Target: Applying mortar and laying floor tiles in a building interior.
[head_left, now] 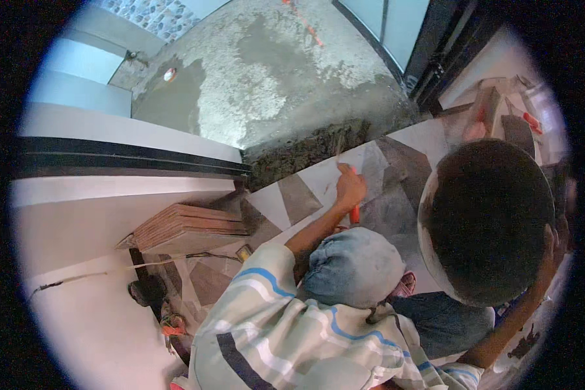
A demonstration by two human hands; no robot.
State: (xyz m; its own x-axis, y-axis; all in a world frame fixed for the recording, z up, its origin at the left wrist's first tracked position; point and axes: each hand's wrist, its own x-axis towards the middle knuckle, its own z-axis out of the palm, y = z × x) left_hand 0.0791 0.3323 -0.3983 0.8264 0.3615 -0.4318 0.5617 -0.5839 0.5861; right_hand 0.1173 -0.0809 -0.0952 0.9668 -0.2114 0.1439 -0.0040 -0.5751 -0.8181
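Observation:
My left hand (351,188) is closed around an orange-handled tool (355,213), its handle showing below the fist. A thin end of the tool points toward a dark, rough mortar strip (305,153) along the doorway. The tool's exact kind is unclear. This hand is just above the patterned floor tiles (299,198), in front of my bent knee (354,266). On the right, my right hand (550,250) grips the rim of a large, dark round bucket (491,221) with a grey-dusted edge. The bucket's inside is too dark to make out.
A stack of tiles (185,227) stands at the left by the wall, near a cable (130,265). Beyond the doorway is a patchy grey cement floor (260,71) with a small round drain (169,75). A red-handled tool (532,123) is at the far right.

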